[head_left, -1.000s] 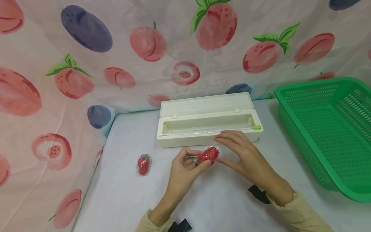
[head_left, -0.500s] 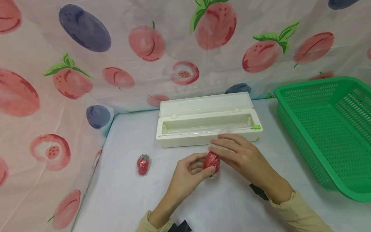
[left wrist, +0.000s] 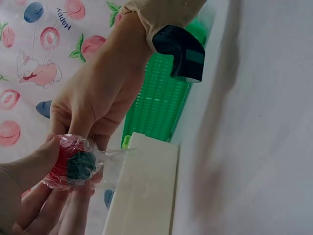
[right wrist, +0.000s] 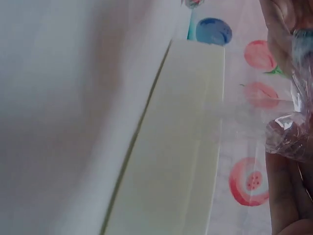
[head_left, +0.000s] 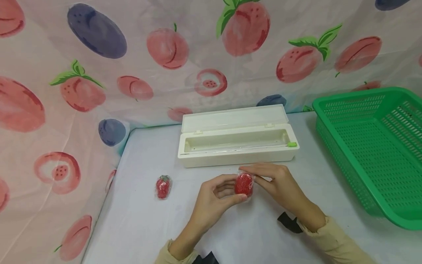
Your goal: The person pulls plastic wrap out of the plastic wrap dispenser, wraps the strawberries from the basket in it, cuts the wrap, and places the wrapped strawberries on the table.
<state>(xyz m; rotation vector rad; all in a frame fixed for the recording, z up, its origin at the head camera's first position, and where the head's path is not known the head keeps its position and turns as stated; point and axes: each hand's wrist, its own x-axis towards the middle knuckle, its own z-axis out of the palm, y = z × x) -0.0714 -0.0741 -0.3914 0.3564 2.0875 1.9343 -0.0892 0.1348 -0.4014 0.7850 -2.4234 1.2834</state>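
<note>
In the head view my left hand [head_left: 211,203] grips a strawberry [head_left: 244,184] wrapped in clear plastic wrap, with the thumb on its near side. My right hand [head_left: 285,187] is at the strawberry's upper right, pinching the plastic wrap with thumb and fingers. The left wrist view shows the dark green leafy end [left wrist: 81,166] of the strawberry and a loose tail of film [left wrist: 113,159]. Crumpled plastic wrap [right wrist: 288,134] lies against the fingers in the right wrist view. A second wrapped strawberry [head_left: 163,187] rests on the table to the left.
Behind the hands stands a long white cling film box [head_left: 237,159], its lid [head_left: 234,119] raised and a green slider [head_left: 292,144] at the right end. At the right is a green mesh basket [head_left: 356,176]. Fruit-printed cloth [head_left: 184,88] covers the back and left side.
The strawberry has turned in my left hand and shifted slightly right. My right hand passed over it, folding the film, and has since lowered, its fingers drawn together at the strawberry's top right.
</note>
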